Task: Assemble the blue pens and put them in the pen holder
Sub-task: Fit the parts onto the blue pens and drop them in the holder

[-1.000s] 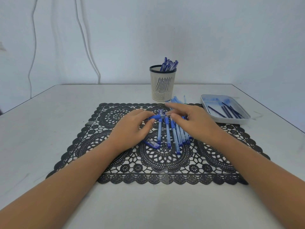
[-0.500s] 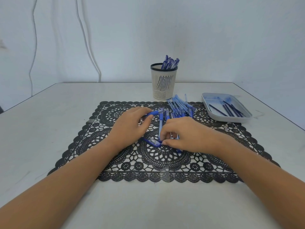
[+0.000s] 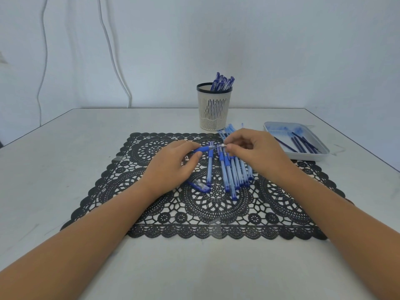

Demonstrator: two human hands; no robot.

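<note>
My left hand [image 3: 171, 164] grips a blue pen [image 3: 204, 148] by its blue grip, holding it level above the black lace mat [image 3: 194, 215]. My right hand [image 3: 253, 151] pinches the pen's right end between thumb and fingertips. Below the hands several blue pens [image 3: 229, 172] lie side by side on the mat. A loose blue cap [image 3: 200, 185] lies just left of them. The cream slotted pen holder [image 3: 213, 109] stands behind the mat with several blue pens [image 3: 223, 82] sticking out of it.
A shallow white tray [image 3: 320, 155] at the right holds several dark blue refills [image 3: 300, 144]. More pen barrels [image 3: 229, 128] lie at the mat's far edge beside the holder. White cables [image 3: 114, 61] hang on the wall behind the grey table [image 3: 65, 148].
My right hand has moved from the near ends of the lying pens up to the right end of the pen held by my left hand. The left hand has stayed in place.
</note>
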